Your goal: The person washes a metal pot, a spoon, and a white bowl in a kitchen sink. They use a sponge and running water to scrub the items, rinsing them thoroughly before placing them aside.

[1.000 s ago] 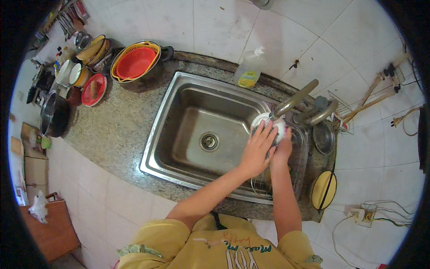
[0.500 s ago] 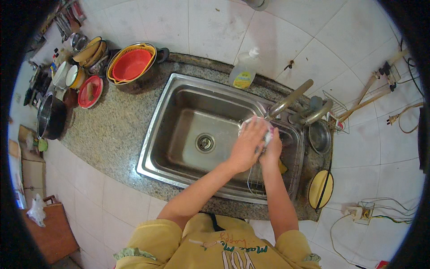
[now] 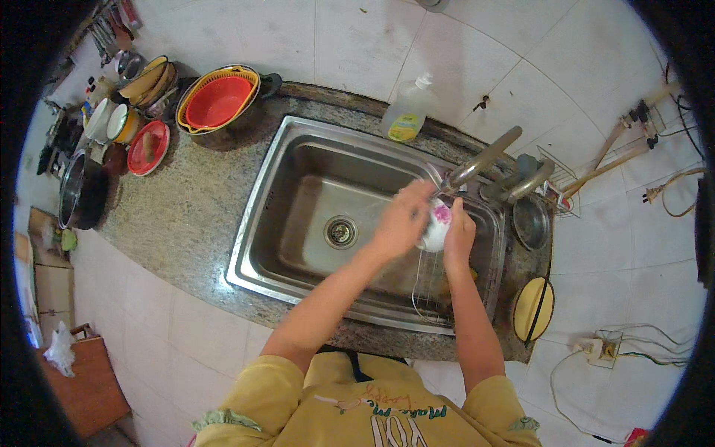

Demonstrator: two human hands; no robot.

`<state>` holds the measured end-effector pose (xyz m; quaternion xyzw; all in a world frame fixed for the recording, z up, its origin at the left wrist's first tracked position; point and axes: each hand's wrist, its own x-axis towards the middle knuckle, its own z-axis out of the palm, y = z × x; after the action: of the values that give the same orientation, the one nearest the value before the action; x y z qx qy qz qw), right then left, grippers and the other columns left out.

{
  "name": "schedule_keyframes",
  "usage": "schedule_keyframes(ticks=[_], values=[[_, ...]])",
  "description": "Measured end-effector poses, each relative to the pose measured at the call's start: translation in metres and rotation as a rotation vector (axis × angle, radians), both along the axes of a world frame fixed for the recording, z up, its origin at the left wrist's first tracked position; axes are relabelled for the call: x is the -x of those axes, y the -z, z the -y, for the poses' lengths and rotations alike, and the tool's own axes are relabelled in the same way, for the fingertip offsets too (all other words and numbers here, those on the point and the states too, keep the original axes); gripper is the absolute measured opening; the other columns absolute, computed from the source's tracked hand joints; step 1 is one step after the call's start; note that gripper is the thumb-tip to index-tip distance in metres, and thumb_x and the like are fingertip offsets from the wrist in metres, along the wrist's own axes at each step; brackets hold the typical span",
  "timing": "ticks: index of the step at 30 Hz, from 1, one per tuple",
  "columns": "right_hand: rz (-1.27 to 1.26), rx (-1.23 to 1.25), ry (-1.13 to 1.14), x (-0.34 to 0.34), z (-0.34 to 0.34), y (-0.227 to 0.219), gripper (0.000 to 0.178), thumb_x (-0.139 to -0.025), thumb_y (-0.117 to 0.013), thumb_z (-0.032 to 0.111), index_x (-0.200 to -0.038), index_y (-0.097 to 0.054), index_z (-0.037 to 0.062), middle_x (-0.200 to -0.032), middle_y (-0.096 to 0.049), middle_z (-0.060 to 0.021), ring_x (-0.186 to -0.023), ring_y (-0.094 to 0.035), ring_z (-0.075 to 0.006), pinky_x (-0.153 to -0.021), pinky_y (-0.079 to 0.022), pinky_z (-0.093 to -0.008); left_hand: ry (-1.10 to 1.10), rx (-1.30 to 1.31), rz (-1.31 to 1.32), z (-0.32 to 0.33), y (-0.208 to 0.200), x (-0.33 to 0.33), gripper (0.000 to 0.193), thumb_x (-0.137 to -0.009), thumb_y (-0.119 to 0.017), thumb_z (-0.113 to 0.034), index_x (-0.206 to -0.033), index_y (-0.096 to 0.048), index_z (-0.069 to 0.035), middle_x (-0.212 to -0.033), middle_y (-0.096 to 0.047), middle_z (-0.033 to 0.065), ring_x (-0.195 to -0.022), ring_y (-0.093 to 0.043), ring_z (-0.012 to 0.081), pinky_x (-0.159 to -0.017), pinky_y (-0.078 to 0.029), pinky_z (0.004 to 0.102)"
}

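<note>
A white bowl with a pink flower pattern (image 3: 434, 229) is tilted on its side over the right part of the steel sink (image 3: 298, 223), just below the tap (image 3: 488, 160). My right hand (image 3: 459, 237) grips its right side. Against the bowl's left side lies my left hand (image 3: 406, 220), slightly blurred, with its fingers curled in; what they hold, if anything, is hidden. Under my hands a wire rack (image 3: 428, 294) sits in the sink's right end, and something yellowish there is mostly covered by my right forearm.
Behind the sink stands a clear soap bottle (image 3: 408, 108). Red and yellow baskets in a pot (image 3: 220, 104), a red plate (image 3: 149, 149) and a black pot (image 3: 83, 192) occupy the left counter. To the right are a metal bowl (image 3: 530, 223) and a yellow oval object (image 3: 533, 309).
My left hand has slid left off the bowl's front, uncovering its flower pattern. The bowl has tipped and shifted slightly down, with my right hand still on it.
</note>
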<state>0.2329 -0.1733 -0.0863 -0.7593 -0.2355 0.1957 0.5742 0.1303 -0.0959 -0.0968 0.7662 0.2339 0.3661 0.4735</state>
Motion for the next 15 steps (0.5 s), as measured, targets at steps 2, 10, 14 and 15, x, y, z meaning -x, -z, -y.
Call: schedule_keyframes(ticks=[2,10,14,15], values=[[0.030,0.054,-0.007,-0.002,0.004,-0.004,0.047,-0.088,-0.037,0.036,-0.070,-0.054,-0.0045,-0.063,-0.052,-0.0036,-0.058,-0.041,-0.0096,-0.054,-0.035,-0.0283,-0.026,0.118,-0.081,-0.005,0.007,0.002,0.036,-0.083,-0.042,-0.012,-0.118,-0.042,-0.003,-0.122,-0.042,0.0158,-0.118,-0.033,0.0309,-0.099,-0.024,0.0364],[0.105,0.028,-0.041,-0.005,-0.002,-0.006,0.056,-0.087,-0.033,0.044,-0.066,-0.055,-0.0033,-0.057,-0.051,-0.0047,-0.057,-0.044,-0.0141,-0.056,-0.038,-0.0300,-0.002,-0.069,0.044,0.003,0.002,-0.005,0.032,-0.080,-0.044,-0.011,-0.110,-0.046,-0.002,-0.111,-0.047,0.0181,-0.110,-0.039,0.0332,-0.093,-0.030,0.0386],[0.209,0.117,-0.186,-0.021,0.000,0.003,0.054,-0.086,-0.039,0.042,-0.064,-0.056,-0.0035,-0.057,-0.054,-0.0064,-0.052,-0.044,-0.0133,-0.051,-0.037,-0.0298,0.008,-0.022,-0.025,0.006,-0.009,-0.006,0.026,-0.080,-0.044,-0.012,-0.103,-0.047,-0.001,-0.102,-0.049,0.0181,-0.098,-0.046,0.0328,-0.085,-0.036,0.0372],[0.213,0.130,-0.219,-0.020,-0.002,0.001,0.051,-0.085,-0.043,0.041,-0.062,-0.057,-0.0030,-0.057,-0.054,-0.0058,-0.051,-0.045,-0.0132,-0.051,-0.037,-0.0289,-0.009,-0.112,-0.043,0.010,-0.012,-0.008,0.025,-0.080,-0.045,-0.013,-0.102,-0.047,-0.001,-0.101,-0.049,0.0185,-0.096,-0.046,0.0329,-0.084,-0.036,0.0371]])
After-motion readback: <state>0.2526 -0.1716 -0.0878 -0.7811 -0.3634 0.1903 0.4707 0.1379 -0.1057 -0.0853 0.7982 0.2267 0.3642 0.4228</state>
